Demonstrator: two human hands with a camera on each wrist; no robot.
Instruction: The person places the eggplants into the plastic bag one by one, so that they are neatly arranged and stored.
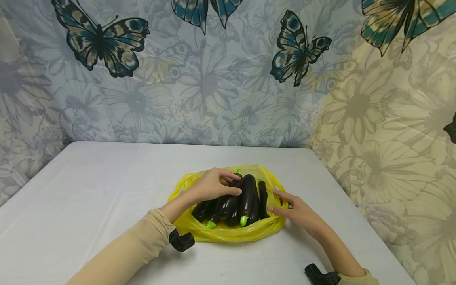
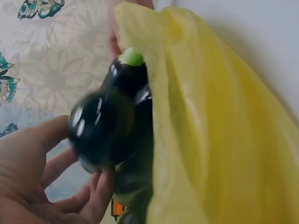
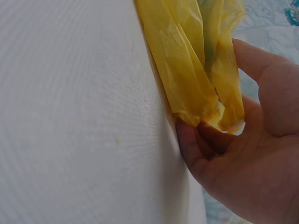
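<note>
Several glossy, dark eggplants (image 1: 248, 194) with green stem ends lie side by side in an opened yellow plastic bag (image 1: 231, 235). My left hand (image 1: 213, 185) reaches over the bag from the left and holds one eggplant (image 2: 100, 128) between thumb and fingers. The left wrist view shows its rounded end, slightly blurred, with fingers beneath it. On the bag's right side, my right hand (image 1: 301, 213) grips the gathered yellow plastic (image 3: 189, 79), thumb on one face and fingers curled under the edge. The lower parts of some eggplants are hidden by the bag.
The bag stands on a table with a white cloth (image 1: 89, 198). Behind and to the right hangs a floral fabric backdrop (image 1: 213, 91) with butterfly prints. Dark wrist devices (image 1: 181, 240) show near both sleeves.
</note>
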